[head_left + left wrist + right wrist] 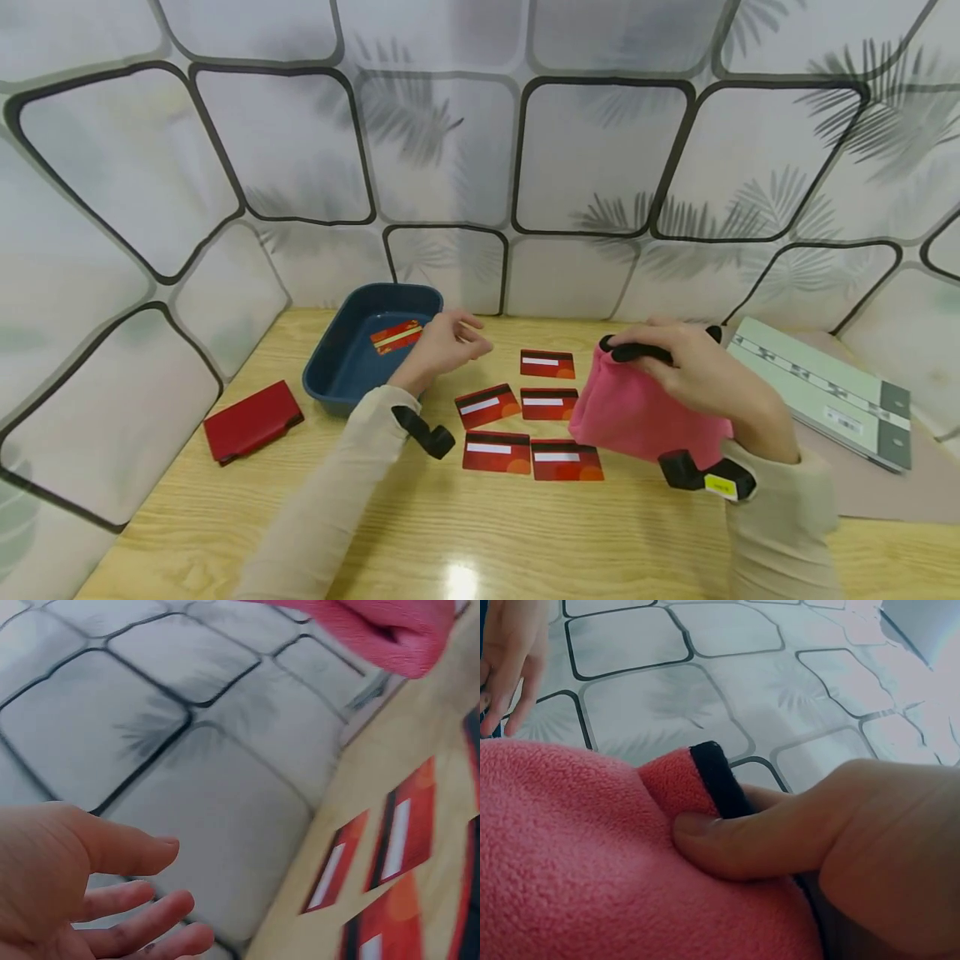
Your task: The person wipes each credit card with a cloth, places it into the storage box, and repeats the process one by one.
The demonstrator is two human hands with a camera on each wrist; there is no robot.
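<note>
My right hand (701, 375) pinches a pink fleece cloth (637, 417) by its black edge, and the cloth hangs below the fingers. In the right wrist view the thumb (735, 844) presses on the fleece beside the black edging (721, 780). Beside the right rim of a blue plastic basin (318, 379), my left hand (444, 346) hovers with loosely bent fingers and nothing in them. Several red bank cards lie face down between the hands, among them a tilted card (487, 406) and a card near the cloth (566, 460).
A red-and-gold card (396, 336) lies inside the basin. Left of it is a red wallet (253, 421) on the wooden table (405, 533). At the right a pale green box or binder (817, 392) rests on a greyish mat (870, 496). A patterned backdrop (450, 167) rises behind.
</note>
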